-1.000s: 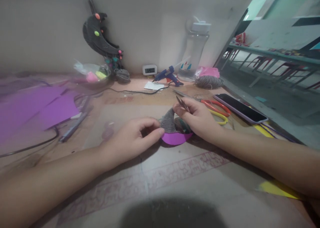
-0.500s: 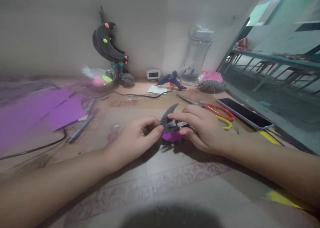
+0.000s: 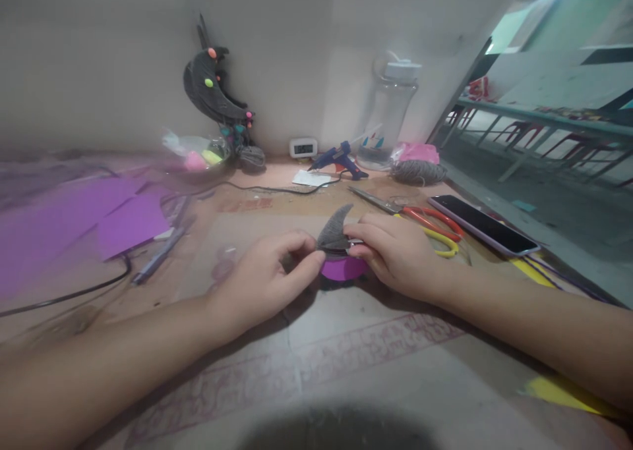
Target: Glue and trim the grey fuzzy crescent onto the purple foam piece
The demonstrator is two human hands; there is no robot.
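Between my hands stands a small grey crescent [image 3: 336,228], its surface looking yarn-wrapped and its tip pointing up and to the right. A curved purple piece [image 3: 342,268] shows just below it, over a dark shape in shadow. My left hand [image 3: 274,269] pinches the crescent's lower left edge between thumb and forefinger. From the right, my right hand [image 3: 398,255] holds the crescent's right side with thumb and fingers. Something small and shiny shows at those right fingertips; I cannot tell what it is. The fingers hide the crescent's lower right part.
Orange-and-yellow scissors [image 3: 425,219] and a phone [image 3: 484,225] lie to the right. Behind are a blue glue gun [image 3: 341,159], a clock [image 3: 303,148], a bottle [image 3: 390,107] and grey yarn [image 3: 418,171]. Purple sheets [image 3: 131,223] lie left; a dark crescent decoration [image 3: 208,84] stands at the wall.
My right fingers have drawn back from the crescent's front face to its right edge, uncovering more of the grey surface. My left hand stays nearly in place.
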